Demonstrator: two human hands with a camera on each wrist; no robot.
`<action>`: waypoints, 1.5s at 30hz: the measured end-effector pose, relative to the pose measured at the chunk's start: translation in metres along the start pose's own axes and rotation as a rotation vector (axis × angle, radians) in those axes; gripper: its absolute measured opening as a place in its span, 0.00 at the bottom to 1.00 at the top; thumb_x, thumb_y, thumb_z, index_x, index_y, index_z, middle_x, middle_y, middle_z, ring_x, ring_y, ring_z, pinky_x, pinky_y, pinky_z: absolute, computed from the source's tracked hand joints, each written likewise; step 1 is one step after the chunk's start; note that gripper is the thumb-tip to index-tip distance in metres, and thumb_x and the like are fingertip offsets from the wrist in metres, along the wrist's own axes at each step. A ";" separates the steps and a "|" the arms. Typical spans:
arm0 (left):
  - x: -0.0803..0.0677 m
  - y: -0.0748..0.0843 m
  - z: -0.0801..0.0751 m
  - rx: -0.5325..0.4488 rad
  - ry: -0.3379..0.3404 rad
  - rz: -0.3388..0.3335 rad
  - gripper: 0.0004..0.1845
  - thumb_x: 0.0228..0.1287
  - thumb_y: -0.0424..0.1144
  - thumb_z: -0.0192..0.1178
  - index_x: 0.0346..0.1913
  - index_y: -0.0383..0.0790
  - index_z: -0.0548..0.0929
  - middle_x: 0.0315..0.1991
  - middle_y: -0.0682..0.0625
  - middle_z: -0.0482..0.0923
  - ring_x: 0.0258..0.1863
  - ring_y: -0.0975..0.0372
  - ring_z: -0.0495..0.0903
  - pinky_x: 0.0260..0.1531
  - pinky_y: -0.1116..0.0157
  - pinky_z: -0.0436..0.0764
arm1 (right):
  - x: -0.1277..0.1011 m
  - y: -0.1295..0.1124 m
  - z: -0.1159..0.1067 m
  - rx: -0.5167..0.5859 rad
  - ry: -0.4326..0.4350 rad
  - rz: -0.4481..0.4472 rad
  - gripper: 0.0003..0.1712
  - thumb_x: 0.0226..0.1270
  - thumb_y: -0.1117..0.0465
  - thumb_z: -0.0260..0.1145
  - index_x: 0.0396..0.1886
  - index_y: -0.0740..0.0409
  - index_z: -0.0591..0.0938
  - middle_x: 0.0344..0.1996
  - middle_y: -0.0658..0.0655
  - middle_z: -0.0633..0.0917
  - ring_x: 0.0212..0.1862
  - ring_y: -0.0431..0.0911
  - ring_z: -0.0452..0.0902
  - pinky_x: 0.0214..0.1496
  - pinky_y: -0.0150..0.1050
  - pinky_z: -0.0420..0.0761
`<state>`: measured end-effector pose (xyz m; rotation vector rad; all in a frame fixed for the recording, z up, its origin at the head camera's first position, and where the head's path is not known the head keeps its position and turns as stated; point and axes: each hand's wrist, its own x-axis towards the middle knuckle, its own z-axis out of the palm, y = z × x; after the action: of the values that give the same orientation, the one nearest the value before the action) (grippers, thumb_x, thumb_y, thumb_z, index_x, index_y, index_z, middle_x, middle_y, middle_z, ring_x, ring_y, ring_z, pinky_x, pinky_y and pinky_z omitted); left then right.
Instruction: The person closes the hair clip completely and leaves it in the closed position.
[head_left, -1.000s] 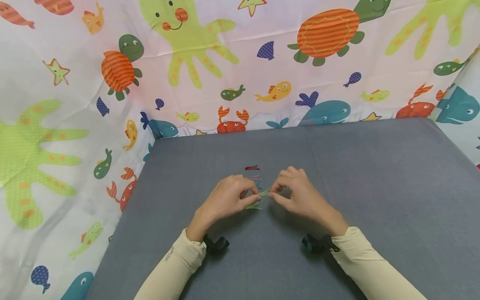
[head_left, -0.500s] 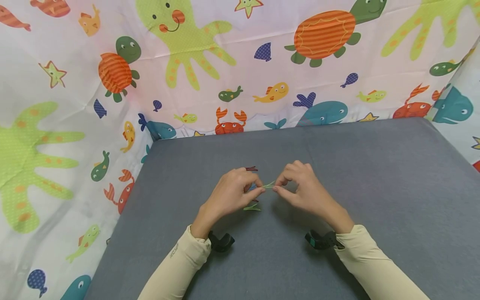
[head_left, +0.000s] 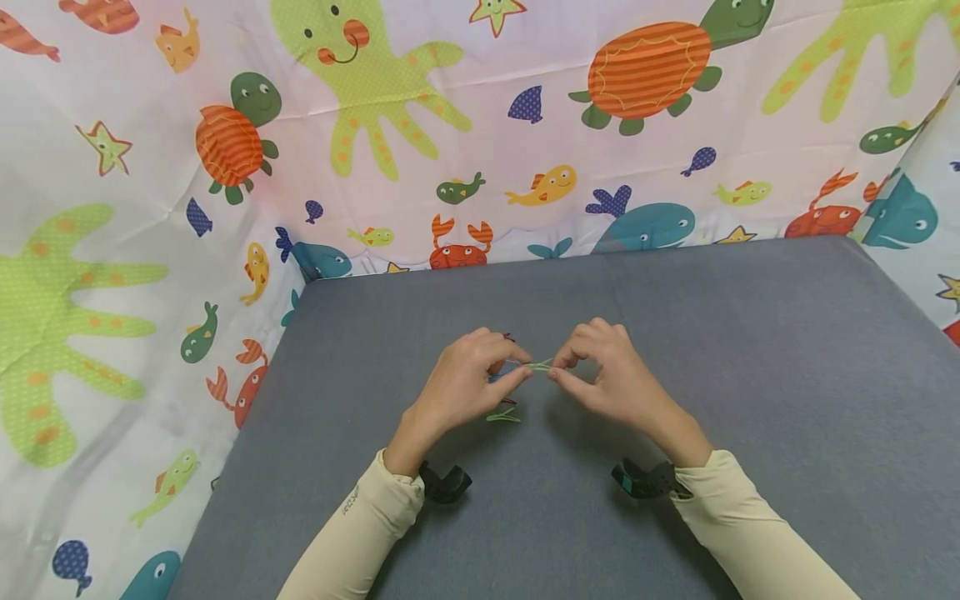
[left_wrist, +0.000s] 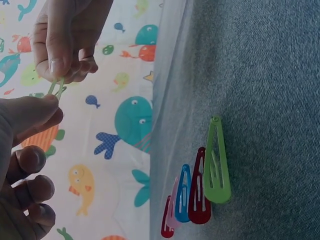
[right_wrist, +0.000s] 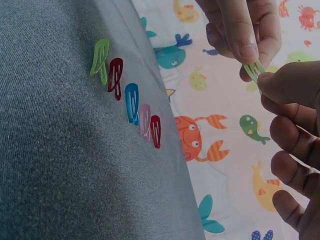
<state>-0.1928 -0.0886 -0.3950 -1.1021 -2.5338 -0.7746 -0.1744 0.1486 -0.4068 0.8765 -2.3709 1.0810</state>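
Both hands have risen slightly toward 12 o'clock since a moment ago, the left hand (head_left: 457,385) and right hand (head_left: 615,379) each pinching one end of a green hair clip (head_left: 538,365) above the grey desk (head_left: 750,350). Five more clips (right_wrist: 131,102) lie in a row beneath, at 6 o'clock of the held one.

Thin light-green hair clip (head_left: 540,365), lifted off table, pinched at both ends between hands.
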 end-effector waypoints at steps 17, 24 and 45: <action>-0.001 0.002 0.003 -0.046 0.059 -0.021 0.03 0.66 0.40 0.69 0.38 0.48 0.91 0.23 0.51 0.75 0.27 0.67 0.65 0.29 0.69 0.66 | 0.000 0.000 0.002 -0.005 0.070 0.042 0.18 0.48 0.58 0.84 0.38 0.53 0.86 0.34 0.50 0.83 0.42 0.47 0.72 0.48 0.46 0.60; -0.002 0.002 0.003 -0.051 0.052 -0.036 0.03 0.66 0.40 0.70 0.38 0.49 0.91 0.23 0.52 0.74 0.27 0.68 0.65 0.29 0.69 0.66 | -0.001 0.000 0.000 0.058 -0.019 0.079 0.20 0.54 0.60 0.81 0.49 0.53 0.89 0.36 0.48 0.84 0.43 0.44 0.71 0.49 0.47 0.61; -0.004 0.000 0.005 -0.191 0.033 -0.057 0.04 0.66 0.39 0.69 0.39 0.45 0.92 0.22 0.55 0.68 0.26 0.62 0.67 0.30 0.69 0.66 | -0.001 0.003 -0.003 0.158 -0.052 0.081 0.10 0.64 0.67 0.73 0.38 0.46 0.91 0.30 0.41 0.85 0.39 0.38 0.69 0.44 0.42 0.66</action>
<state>-0.1905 -0.0876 -0.4011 -1.0681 -2.5148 -1.0595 -0.1750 0.1526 -0.4072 0.8786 -2.4071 1.3077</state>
